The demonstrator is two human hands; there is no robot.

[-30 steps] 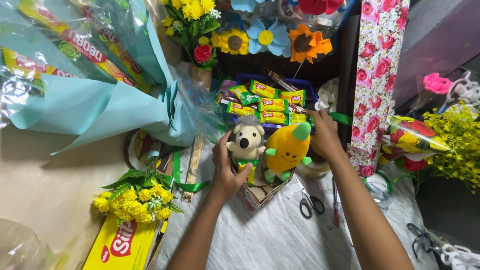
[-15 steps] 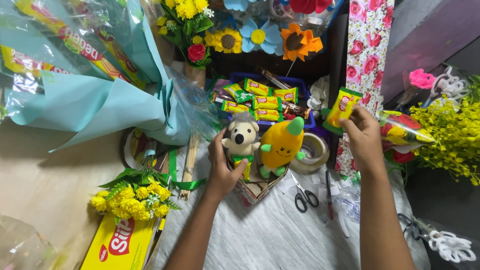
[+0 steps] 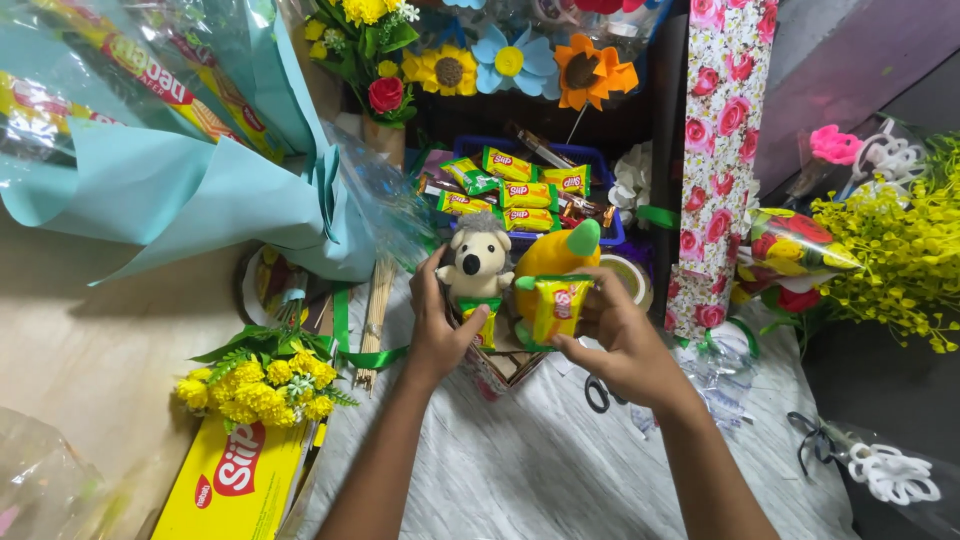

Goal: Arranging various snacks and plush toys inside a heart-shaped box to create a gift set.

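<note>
My left hand (image 3: 437, 330) grips the body of a small cream plush animal (image 3: 478, 262) with a grey tuft, standing in a little open box (image 3: 505, 368). My right hand (image 3: 622, 338) holds a yellow-and-green snack packet (image 3: 560, 306) in front of an orange plush with a green top (image 3: 556, 254), which stands beside the cream plush. Just behind them a blue tray (image 3: 603, 164) holds several more of the same packets (image 3: 528, 192).
A large teal-wrapped bouquet (image 3: 170, 170) fills the left. Yellow flower bunch (image 3: 262, 382) lies on a yellow carton (image 3: 232, 482). Scissors (image 3: 598, 392) lie under my right wrist. A rose-print paper roll (image 3: 718, 140), yellow sprigs (image 3: 900, 250) and tape roll (image 3: 628, 276) stand right.
My right hand took a packet from the blue tray, lifted it to the right, then brought it down in front of the orange plush. My left hand stayed on the cream plush.
</note>
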